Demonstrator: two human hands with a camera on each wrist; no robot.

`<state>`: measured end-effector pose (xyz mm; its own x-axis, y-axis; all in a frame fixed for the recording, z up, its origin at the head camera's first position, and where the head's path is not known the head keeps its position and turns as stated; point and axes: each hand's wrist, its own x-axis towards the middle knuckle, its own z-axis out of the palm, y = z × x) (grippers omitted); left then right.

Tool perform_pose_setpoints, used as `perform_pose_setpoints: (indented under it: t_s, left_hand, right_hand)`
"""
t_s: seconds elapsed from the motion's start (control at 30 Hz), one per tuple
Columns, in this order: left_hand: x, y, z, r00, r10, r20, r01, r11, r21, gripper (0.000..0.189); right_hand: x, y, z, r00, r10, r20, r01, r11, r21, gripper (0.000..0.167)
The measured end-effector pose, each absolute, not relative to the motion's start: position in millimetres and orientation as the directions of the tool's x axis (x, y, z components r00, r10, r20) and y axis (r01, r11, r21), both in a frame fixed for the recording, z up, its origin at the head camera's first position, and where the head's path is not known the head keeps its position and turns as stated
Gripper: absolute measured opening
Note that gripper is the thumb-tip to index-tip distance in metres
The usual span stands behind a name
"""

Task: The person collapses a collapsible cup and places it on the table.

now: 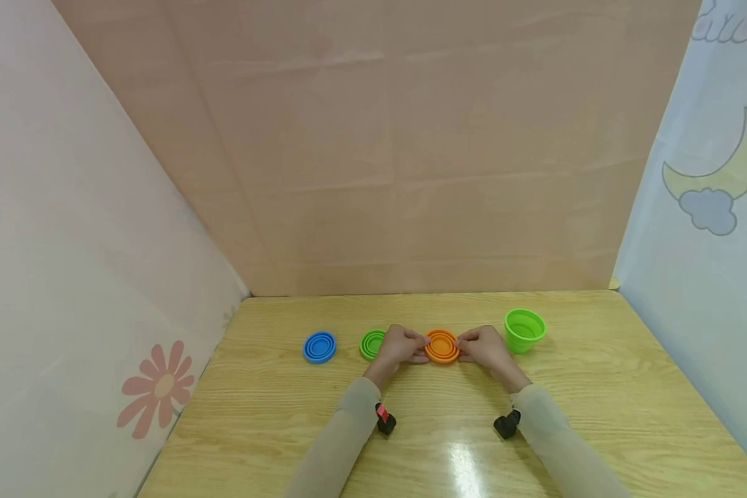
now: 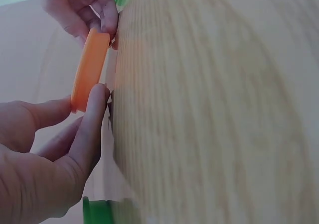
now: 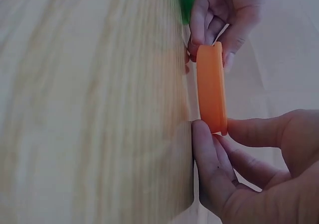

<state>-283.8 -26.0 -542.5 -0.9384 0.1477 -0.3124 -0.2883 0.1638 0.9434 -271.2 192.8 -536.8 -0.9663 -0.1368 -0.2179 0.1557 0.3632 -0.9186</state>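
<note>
An orange collapsible cup [image 1: 442, 346], folded flat into rings, is between my two hands a little above the table, as the wrist views show. My left hand [image 1: 401, 347] pinches its left rim between thumb and fingers. On the opposite side my right hand [image 1: 484, 346] pinches the right rim the same way. In the left wrist view the orange cup [image 2: 90, 69] is seen edge-on, and the right wrist view shows its side [image 3: 211, 88] likewise. A flattened green cup [image 1: 371, 343] lies just left of my left hand, which partly hides it.
Farther left on the wooden table [image 1: 261, 415] lies a flattened blue cup [image 1: 319, 347]. An expanded green cup [image 1: 524, 330] stands upright right of my right hand. A brown sheet [image 1: 398, 152] hangs behind the table, with patterned white walls on both sides.
</note>
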Motion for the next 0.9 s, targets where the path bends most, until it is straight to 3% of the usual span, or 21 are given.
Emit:
perform_pose_setpoints:
  t_s: [0.33, 0.6, 0.73, 0.9]
  left_hand:
    - [-277.8, -17.7, -534.0, -0.966, 0.032, -0.256, -0.227, 0.367, 0.902, 0.012]
    - [-277.3, -17.9, -533.0, -0.971, 0.026, -0.238, -0.208, 0.405, 0.89, 0.011]
    - [-274.6, -21.0, -530.5, -0.978, 0.046, -0.201, -0.164, 0.42, 0.893, 0.012]
    - [-272.1, -25.3, -517.9, -0.996, 0.075, -0.04, 0.007, 0.537, 0.844, 0.018]
  right_hand:
    - [-271.9, 191.8, -536.4, -0.969, -0.109, -0.221, 0.163, 0.392, -0.905, 0.026]
    - [-270.5, 190.7, -536.0, -0.972, -0.108, -0.207, 0.143, 0.425, -0.894, 0.025]
    - [-264.0, 191.6, -533.4, -0.985, -0.1, -0.143, 0.069, 0.527, -0.847, 0.029]
    - [-251.0, 193.9, -513.8, -0.996, -0.084, -0.01, -0.046, 0.63, -0.776, 0.031]
